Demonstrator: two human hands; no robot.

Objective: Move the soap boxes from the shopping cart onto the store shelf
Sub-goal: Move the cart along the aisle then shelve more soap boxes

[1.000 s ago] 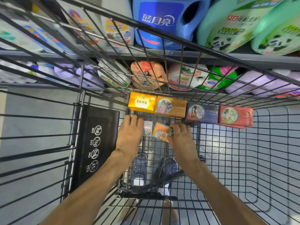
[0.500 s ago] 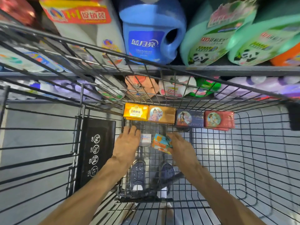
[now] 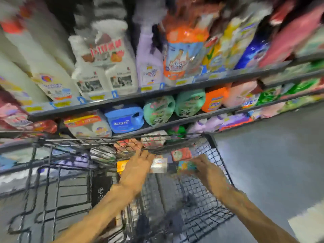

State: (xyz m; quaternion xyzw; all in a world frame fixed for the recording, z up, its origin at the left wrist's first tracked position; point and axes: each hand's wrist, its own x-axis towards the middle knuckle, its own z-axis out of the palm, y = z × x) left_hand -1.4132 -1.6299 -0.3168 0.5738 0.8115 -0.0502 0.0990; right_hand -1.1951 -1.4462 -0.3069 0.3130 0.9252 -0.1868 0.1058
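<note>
The view is motion-blurred. Both my hands are inside the wire shopping cart (image 3: 213, 142), near its front wall. My left hand (image 3: 137, 166) grips a white soap box (image 3: 159, 166) at its thumb side. My right hand (image 3: 206, 166) holds a blue and orange soap box (image 3: 186, 167) by its right end. A red soap box (image 3: 181, 154) stands against the cart's front wall between my hands, and a yellow soap box (image 3: 122, 166) peeks out to the left of my left hand. The store shelf (image 3: 157, 92) rises just beyond the cart.
The shelves are packed with detergent: white refill bags (image 3: 105, 72), a blue jug (image 3: 125, 120), green jugs (image 3: 158, 109) and an orange jug (image 3: 214, 100). Grey aisle floor (image 3: 263, 155) runs to the right of the cart. A black child-seat flap (image 3: 100, 188) lies at the cart's left.
My head has tilted up, so more of the shelves shows. Both hands have lifted from the cart's floor, each with its soap box, toward the cart's front wall.
</note>
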